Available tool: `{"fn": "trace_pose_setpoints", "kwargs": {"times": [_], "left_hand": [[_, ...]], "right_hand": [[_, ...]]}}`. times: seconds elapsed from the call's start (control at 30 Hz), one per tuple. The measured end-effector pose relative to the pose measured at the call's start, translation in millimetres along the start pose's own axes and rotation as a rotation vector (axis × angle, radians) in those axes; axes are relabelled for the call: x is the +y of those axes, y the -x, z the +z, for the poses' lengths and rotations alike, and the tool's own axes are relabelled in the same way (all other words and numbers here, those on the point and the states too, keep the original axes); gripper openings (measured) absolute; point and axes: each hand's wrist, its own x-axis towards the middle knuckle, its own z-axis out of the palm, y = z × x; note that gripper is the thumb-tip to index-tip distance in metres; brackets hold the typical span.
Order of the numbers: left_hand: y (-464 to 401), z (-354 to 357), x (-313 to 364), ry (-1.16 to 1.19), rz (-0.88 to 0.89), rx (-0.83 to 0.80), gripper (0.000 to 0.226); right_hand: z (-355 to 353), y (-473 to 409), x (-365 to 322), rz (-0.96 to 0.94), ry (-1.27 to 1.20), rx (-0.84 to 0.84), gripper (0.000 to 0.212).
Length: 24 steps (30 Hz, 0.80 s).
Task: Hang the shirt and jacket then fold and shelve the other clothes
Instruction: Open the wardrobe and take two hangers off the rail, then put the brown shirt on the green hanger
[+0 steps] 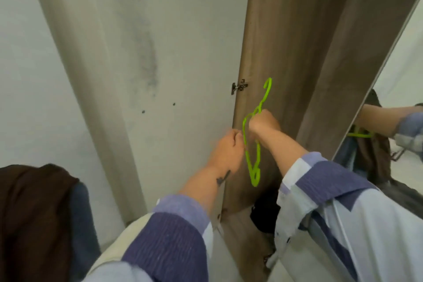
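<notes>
A bright green plastic hanger (251, 158) is held upright in front of the open wardrobe, hook pointing up. My right hand (263, 122) grips it near the neck below the hook. My left hand (229, 149) is closed on the hanger's left arm. A white-and-blue garment (370, 231) drapes over my right forearm and hangs down. Brown and dark blue clothes (39, 217) hang over something at the lower left.
The wardrobe's open door (142, 75) stands at the left with a metal hinge (239, 87); its brown inner side panel (281, 41) is behind the hanger. A dark item (265, 213) lies on the wardrobe floor. A mirror door (393, 110) at the right reflects my arm.
</notes>
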Motion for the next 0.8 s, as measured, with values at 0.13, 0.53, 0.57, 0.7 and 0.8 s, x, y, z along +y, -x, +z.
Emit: {"fn": "trace_pose_setpoints", "kwargs": {"times": [0.13, 0.53, 0.57, 0.7, 0.8], "left_hand": [[46.3, -45.9, -23.2, -0.205, 0.017, 0.175, 0.032], [225.3, -233.5, -65.7, -1.053, -0.166, 0.381, 0.034], [234.1, -244.1, -67.1, -1.078, -0.178, 0.404, 0.034], [263.1, -295.5, -85.2, -1.128, -0.251, 0.472, 0.036], [268.6, -305.7, -87.7, -1.126, -0.237, 0.511, 0.033]], "right_hand": [[26.0, 69.3, -0.9, -0.072, -0.052, -0.236, 0.024], [109.9, 275.9, -75.0, -0.680, -0.134, -0.471, 0.038], [117.0, 288.3, -83.5, -0.723, -0.090, -0.412, 0.042], [151.7, 337.3, -124.4, -0.886, 0.096, -0.259, 0.044], [158.0, 334.1, -122.7, -0.884, 0.107, -0.145, 0.046]]}}
